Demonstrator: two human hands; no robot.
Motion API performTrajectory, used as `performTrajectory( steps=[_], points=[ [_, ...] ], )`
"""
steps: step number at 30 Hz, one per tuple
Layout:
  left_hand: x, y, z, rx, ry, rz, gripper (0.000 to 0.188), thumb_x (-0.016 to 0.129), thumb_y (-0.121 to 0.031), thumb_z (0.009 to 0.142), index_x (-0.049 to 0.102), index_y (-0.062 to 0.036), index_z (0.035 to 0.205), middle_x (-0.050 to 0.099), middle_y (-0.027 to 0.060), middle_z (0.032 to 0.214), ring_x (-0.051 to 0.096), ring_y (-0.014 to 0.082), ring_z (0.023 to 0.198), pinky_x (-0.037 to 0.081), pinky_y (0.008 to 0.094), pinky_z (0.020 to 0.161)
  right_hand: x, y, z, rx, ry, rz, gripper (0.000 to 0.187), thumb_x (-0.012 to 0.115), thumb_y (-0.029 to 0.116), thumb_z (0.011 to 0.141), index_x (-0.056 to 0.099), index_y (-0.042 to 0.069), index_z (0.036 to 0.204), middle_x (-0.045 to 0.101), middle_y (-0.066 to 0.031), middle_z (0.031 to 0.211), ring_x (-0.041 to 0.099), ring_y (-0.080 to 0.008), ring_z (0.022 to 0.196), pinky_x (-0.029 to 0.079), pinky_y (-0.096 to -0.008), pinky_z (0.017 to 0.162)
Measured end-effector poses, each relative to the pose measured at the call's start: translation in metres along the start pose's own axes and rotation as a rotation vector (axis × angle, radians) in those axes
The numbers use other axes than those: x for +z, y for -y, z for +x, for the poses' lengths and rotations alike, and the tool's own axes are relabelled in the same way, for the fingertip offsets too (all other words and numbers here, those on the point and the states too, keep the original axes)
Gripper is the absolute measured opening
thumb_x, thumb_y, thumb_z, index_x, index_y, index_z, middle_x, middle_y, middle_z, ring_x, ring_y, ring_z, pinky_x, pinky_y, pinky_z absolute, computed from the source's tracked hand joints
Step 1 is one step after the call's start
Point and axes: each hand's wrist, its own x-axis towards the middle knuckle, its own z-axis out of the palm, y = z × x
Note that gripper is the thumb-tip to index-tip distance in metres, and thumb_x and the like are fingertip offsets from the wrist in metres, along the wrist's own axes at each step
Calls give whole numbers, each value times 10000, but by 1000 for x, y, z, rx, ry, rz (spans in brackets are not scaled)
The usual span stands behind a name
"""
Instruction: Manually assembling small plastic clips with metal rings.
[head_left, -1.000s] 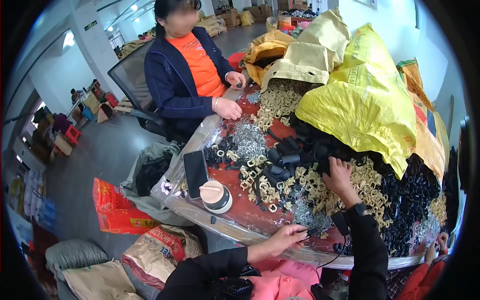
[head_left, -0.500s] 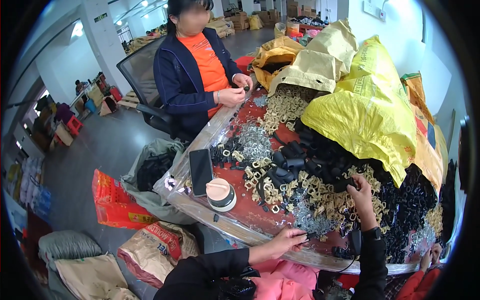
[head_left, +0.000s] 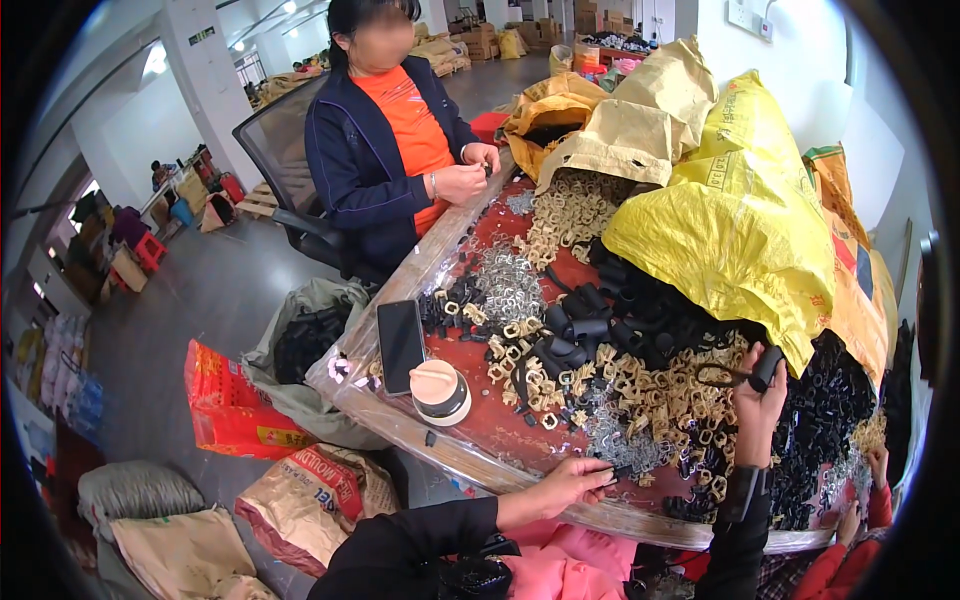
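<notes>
My right hand (head_left: 760,405) is raised over the right part of the heap, its fingers closed round a black tube-shaped part (head_left: 766,368). A thin dark strap loop (head_left: 718,375) sticks out from that part to the left. Near the front edge of the table, my left hand (head_left: 568,488) pinches a small black piece (head_left: 622,472); its exact kind is too small to tell. Just beyond it lie small silver metal pieces (head_left: 612,440). Tan ring-shaped clips (head_left: 665,395) spread between my hands and a pile of black tube-shaped parts (head_left: 580,320).
A phone (head_left: 401,345) and a lidded jar (head_left: 440,392) stand at the table's left edge. A yellow woven sack (head_left: 730,220) lies over the heap. Across the corner, a person (head_left: 400,150) handles a small dark piece. Another person's hands (head_left: 877,465) reach in at lower right.
My right hand has moved right and turned, lifting the black tube-shaped part off the pile. My left hand stays put. At lower right, another person's hand has risen to the tan pieces.
</notes>
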Motion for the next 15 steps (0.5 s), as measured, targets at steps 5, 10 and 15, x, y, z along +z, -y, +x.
performTrajectory(
  steps=[5, 10, 15],
  points=[
    [0, -5, -8, 34, -16, -25, 305, 515, -177, 834, 483, -3, 1083, 557, 7, 819, 495, 50, 649, 426, 174, 564, 7, 0, -19, 32, 202, -627, 235, 497, 220, 803, 543, 0, 868, 582, -132, 794, 564, -224, 619, 438, -300, 555],
    [13, -19, -9, 35, -14, -75, 315, 525, -169, 828, 477, -10, 1095, 562, 13, 813, 494, 56, 639, 427, 182, 571, 43, 11, -47, -270, 319, -1607, 285, 545, 248, 737, 533, -24, 653, 536, -170, 627, 535, -279, 561, 394, -357, 499],
    [18, -36, -15, 62, -17, -179, 309, 548, -103, 803, 475, -11, 1089, 582, 61, 836, 551, 106, 657, 459, 214, 577, 48, 10, -48, -108, 267, -1748, 378, 491, 301, 791, 501, -29, 608, 480, -221, 606, 463, -357, 547, 347, -393, 483]
  ],
)
